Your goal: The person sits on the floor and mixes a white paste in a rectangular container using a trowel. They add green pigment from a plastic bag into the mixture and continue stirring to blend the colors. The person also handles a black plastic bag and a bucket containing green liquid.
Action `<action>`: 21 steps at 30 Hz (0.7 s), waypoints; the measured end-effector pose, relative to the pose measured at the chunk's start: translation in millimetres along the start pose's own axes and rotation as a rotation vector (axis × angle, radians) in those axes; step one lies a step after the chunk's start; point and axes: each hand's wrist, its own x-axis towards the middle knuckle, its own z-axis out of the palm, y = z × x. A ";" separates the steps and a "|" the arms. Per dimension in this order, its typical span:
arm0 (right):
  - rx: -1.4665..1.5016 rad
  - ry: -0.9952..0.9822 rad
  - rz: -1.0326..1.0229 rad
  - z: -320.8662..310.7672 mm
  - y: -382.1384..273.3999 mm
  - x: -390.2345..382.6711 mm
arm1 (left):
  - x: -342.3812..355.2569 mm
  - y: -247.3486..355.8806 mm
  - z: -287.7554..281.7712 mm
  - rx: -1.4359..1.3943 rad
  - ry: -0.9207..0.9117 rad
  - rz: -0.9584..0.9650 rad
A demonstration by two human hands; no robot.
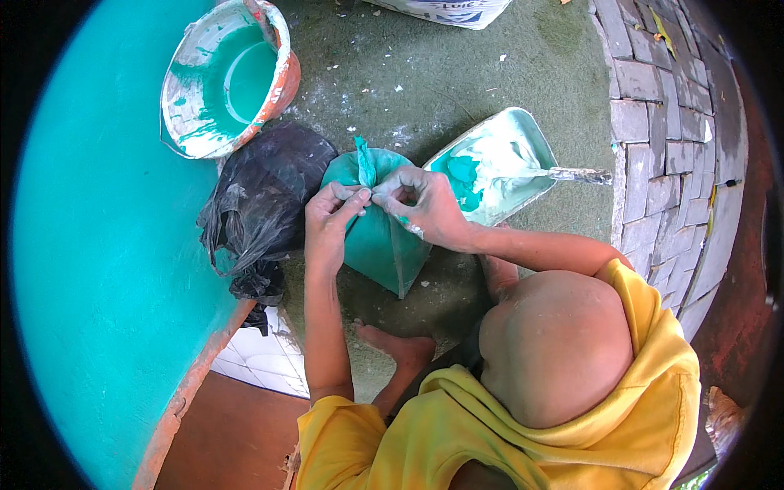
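A plastic bag [390, 249] filled with something teal rests on the floor in front of me, its twisted neck [364, 163] standing up at the far side. My left hand [330, 214] and my right hand [426, 204] meet just below that neck. Thumb and forefinger of each are pinched together on the bag, fingertips nearly touching. The exact bit of plastic or tie between them is too small to tell. Right of the bag lies a pale scoop-shaped tray [535, 139] smeared with white and teal paint, its handle pointing right.
An orange bucket [286, 77] coated inside with teal paint stands at the far left. A black plastic bag [273, 184] sits between it and my left hand, beside a teal wall [106, 245]. Grey paving [641, 122] runs along the right. My bent knee [563, 347] is close by.
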 end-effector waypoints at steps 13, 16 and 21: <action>-0.464 -0.153 -0.666 -17.4 -1.6 29.1 | -3.0 -16.4 -2.2 0.249 0.046 0.312; -0.513 -0.162 -0.732 -16.3 5.0 35.7 | -2.6 -18.9 0.9 0.356 0.116 0.442; -0.493 -0.133 -0.680 -12.8 10.2 38.2 | 2.0 -14.4 4.0 0.853 0.201 0.812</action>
